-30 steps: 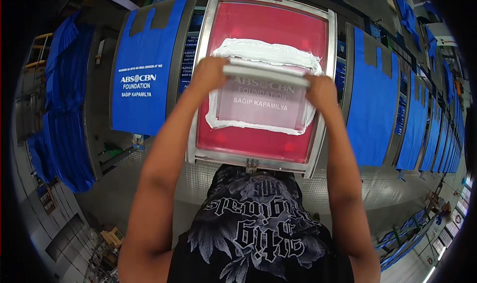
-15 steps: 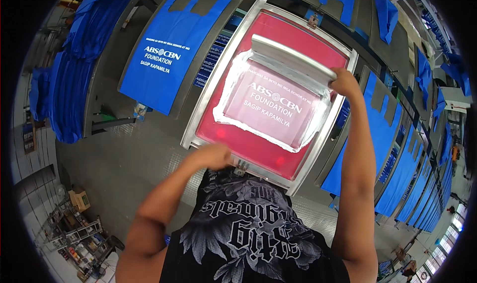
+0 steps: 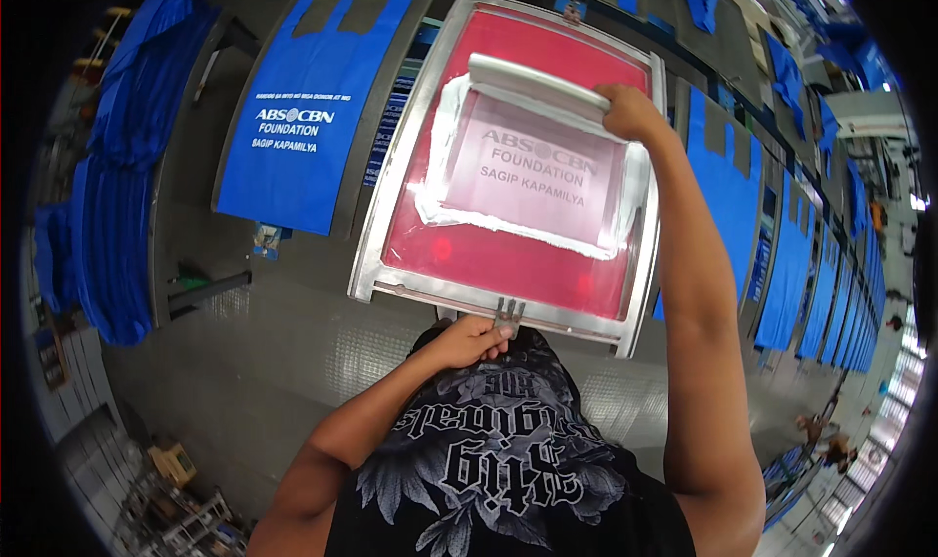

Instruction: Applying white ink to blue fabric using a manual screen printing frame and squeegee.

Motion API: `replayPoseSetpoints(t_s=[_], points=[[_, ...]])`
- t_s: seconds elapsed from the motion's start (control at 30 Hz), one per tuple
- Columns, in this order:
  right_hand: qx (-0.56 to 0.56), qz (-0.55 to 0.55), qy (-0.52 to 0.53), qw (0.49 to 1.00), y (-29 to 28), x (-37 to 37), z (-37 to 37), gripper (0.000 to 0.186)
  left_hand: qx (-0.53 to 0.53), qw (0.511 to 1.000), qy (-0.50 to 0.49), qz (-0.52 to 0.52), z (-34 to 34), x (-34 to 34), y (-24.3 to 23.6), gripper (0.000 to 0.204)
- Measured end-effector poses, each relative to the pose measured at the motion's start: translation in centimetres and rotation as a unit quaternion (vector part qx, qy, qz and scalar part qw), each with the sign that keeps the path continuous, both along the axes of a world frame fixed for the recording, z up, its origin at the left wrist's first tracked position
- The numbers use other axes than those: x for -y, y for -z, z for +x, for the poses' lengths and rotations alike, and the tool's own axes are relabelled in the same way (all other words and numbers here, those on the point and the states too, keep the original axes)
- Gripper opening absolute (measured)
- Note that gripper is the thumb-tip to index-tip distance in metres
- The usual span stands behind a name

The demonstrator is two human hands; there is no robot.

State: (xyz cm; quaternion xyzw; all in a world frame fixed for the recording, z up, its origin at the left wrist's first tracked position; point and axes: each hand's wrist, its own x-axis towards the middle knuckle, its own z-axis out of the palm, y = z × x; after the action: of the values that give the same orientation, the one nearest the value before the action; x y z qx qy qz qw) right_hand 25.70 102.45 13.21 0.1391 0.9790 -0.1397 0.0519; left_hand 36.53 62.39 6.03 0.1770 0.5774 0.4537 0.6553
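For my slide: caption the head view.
Right hand grips long silvery squeegee over red rectangular metal-framed screen; left hand at grey metal clamp.

Right end of squeegee hidden

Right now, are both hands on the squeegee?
No: only the right hand holds the squeegee, while the left hand is at the near-side metal bracket.

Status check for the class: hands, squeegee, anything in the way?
Left hand at metal fitting, grip unclear. Right hand closed on squeegee, right end. Squeegee over red screen; no obstruction seen.
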Motion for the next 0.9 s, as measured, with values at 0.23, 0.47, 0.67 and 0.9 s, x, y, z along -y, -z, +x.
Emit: replayPoseSetpoints(t_s=[0.23, 0.47, 0.67, 0.9], points=[[-0.028, 0.004, 0.008, 1.000, -0.9, 16.8, 15.7, 0.036, -0.014, 0.999, -0.043, 0.010, 0.7, 0.4, 1.4, 0.043], [-0.105, 0.021, 0.012, 0.994, 0.0, 16.1, 17.9, 0.028, -0.104, 0.989, -0.028, -0.101, 0.9, -0.2, 3.2, 0.047], [-0.105, -0.217, 0.125, 0.962, 3.6, 8.7, 20.3, 0.035, -0.159, 0.967, -0.047, -0.192, 1.3, 1.0, 3.1, 0.049], [-0.184, -0.513, 0.259, 0.797, 6.7, 6.3, 19.5, 0.030, -0.601, 0.740, -0.245, -0.177, -12.1, -0.5, -4.1, 0.043]])
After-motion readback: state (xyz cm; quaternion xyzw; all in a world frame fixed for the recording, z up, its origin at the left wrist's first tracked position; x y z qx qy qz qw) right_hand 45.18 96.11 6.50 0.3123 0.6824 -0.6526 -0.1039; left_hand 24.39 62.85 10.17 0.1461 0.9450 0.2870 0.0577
